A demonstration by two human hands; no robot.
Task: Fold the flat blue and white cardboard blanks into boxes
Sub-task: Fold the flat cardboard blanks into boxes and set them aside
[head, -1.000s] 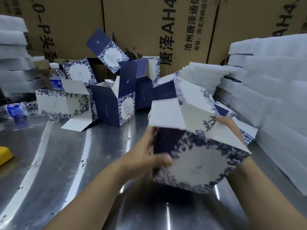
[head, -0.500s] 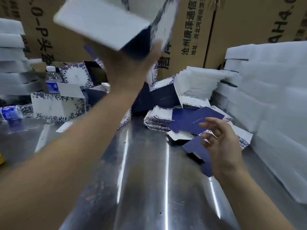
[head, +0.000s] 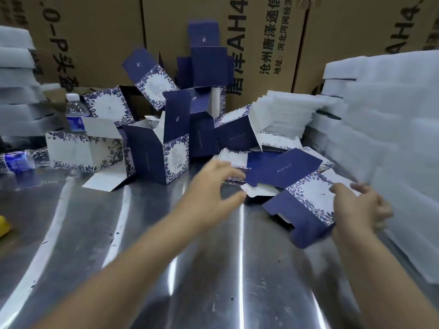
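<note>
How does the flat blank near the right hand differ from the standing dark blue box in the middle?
The flat blank is collapsed, with no space inside; the standing box is opened into a cube. The flat blank lies low beside the right hand; the standing box stands upright, lid flap raised. Both show dark blue and white floral panels.

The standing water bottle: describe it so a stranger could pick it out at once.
Go to the far left of the steel table, below the brown cartons. The standing water bottle rises there behind a white floral box. Unlike the other bottle, lying on its side, it is upright with a white cap.
</note>
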